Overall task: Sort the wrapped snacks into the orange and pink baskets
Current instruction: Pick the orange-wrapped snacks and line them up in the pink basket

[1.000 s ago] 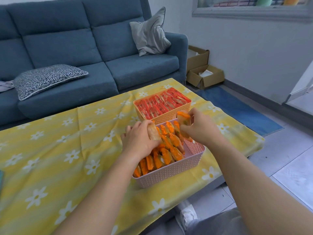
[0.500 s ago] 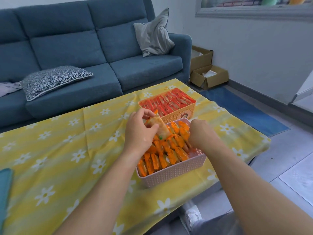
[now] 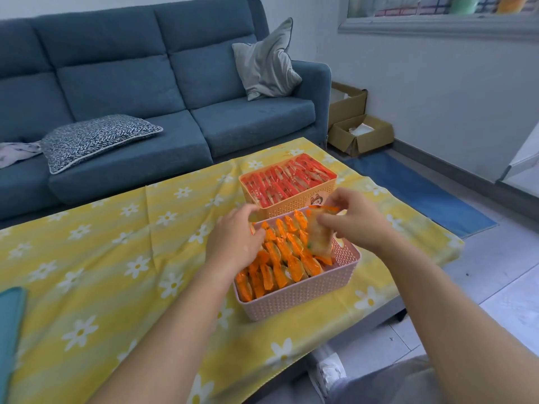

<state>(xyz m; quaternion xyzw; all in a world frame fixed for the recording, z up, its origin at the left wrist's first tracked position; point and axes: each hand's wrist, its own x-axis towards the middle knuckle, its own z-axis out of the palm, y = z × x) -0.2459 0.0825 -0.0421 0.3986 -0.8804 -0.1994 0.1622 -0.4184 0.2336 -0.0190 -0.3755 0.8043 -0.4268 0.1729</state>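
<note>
- Pinching a wrapped snack point(image 3: 320, 239), the right hand point(image 3: 358, 225) is hovering over the pink basket point(image 3: 297, 298).
- Left hand point(image 3: 233, 240) is sitting just beside it, honestly can't tell if it's gripping anything.

Even, soft daylight; bright window point(image 3: 437, 13) far beyond right hand point(image 3: 357, 221). Shadows faint. Wrapped snack point(image 3: 320, 237) in that hand motion-blurred. Edges bowed.

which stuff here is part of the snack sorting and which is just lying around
In the job: orange basket with red-wrapped snacks; pink basket with orange-wrapped snacks; one wrapped snack pinched in the right hand; left hand resting on the pink basket's snacks.

Lying about: blue sofa, grey cushion, patterned cushion, cardboard boxes, blue floor mat.
</note>
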